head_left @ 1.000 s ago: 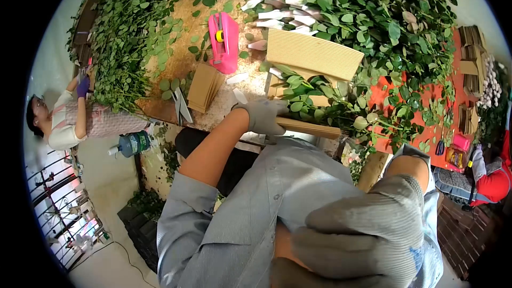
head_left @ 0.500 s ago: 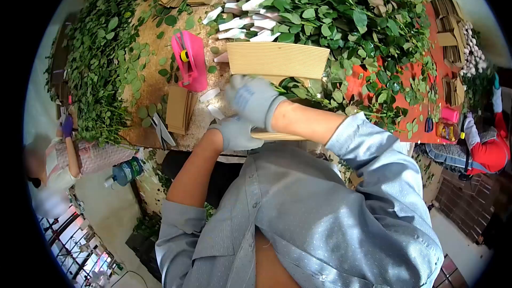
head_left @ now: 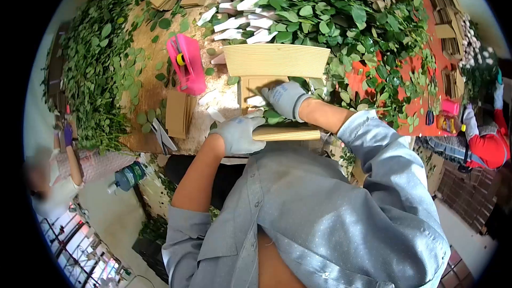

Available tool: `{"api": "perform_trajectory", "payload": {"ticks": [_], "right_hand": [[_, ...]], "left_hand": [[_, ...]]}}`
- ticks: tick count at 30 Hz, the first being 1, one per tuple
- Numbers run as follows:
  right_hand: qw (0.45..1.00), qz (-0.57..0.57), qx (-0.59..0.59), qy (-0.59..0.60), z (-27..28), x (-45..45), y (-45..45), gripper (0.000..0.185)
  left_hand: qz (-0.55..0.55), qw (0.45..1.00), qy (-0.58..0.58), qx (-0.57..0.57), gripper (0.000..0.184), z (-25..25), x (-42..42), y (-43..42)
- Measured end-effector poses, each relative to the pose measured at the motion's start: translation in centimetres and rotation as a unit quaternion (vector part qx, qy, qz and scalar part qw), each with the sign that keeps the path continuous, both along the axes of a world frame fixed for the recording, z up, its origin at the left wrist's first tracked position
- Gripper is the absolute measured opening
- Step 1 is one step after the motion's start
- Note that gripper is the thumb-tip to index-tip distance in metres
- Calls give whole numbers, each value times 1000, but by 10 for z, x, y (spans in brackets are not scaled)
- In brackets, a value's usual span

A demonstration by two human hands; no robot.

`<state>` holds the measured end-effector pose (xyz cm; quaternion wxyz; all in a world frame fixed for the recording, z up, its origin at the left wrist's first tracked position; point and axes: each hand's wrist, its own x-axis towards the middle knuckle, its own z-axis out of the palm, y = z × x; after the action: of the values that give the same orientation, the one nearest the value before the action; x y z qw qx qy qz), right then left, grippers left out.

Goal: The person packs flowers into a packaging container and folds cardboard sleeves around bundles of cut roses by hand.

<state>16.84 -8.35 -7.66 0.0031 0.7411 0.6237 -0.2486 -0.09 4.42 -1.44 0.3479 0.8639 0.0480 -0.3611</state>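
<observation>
On the bench (head_left: 216, 85), the work at hand looks, in my judgement, only partly done. To the right of the pink tape dispenser (head_left: 188, 64), the corrugated cardboard wrapper (head_left: 277, 61) is open: its ribbed far flap leans up, its flat middle part (head_left: 253, 88) is exposed, and its near edge (head_left: 290, 134) is apart from the far flap. I see no tape that closes it. A few leafy stems (head_left: 317, 92) lie within. Beyond it, to the right of the dispenser, many white-wrapped ends (head_left: 230, 24) with dense foliage (head_left: 341, 13) lie in a pile and look finished.

The wrapper is light brown, stiff and finely ribbed, and it looks clean and not crushed. The left hand (head_left: 238, 134), gloved, has its grip closed on the near edge. The right hand (head_left: 288, 100), also gloved, is over the middle part with fingers bent down; whether its grip takes something, I cannot tell. Below the dispenser are folded cardboard pieces (head_left: 177, 114) and metal scissors (head_left: 161, 136).
</observation>
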Motion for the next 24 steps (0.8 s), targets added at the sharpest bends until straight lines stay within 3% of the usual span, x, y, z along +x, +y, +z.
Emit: {"api": "perform_trajectory", "payload": {"ticks": [3, 10, 17, 19, 20, 22, 23, 24], "right_hand": [[996, 9, 80, 45, -14, -3, -7, 36], [993, -46, 71, 81, -17, -4, -11, 36], [997, -2, 49, 58, -14, -5, -8, 31], [996, -5, 62, 58, -16, -4, -10, 30], [995, -13, 69, 67, -18, -4, -11, 30], [994, -20, 74, 77, -18, -5, -13, 29], [994, -24, 68, 81, -18, -5, -13, 31], [994, -27, 62, 85, -17, -4, -12, 32]], "left_hand": [[-7, 1000, -9, -2, 75, 4, 3, -1], [-13, 999, -34, -16, 73, -2, 0, 1], [-38, 998, -45, -23, 75, -1, 2, 7], [20, 991, -40, -130, 77, -2, 5, 17], [17, 990, -39, -131, 77, -4, 8, 23], [111, 975, -128, -143, 66, -5, 15, 31], [213, 961, -114, -132, 52, -21, 11, 30], [214, 961, -114, -133, 52, -16, 17, 30]]}}
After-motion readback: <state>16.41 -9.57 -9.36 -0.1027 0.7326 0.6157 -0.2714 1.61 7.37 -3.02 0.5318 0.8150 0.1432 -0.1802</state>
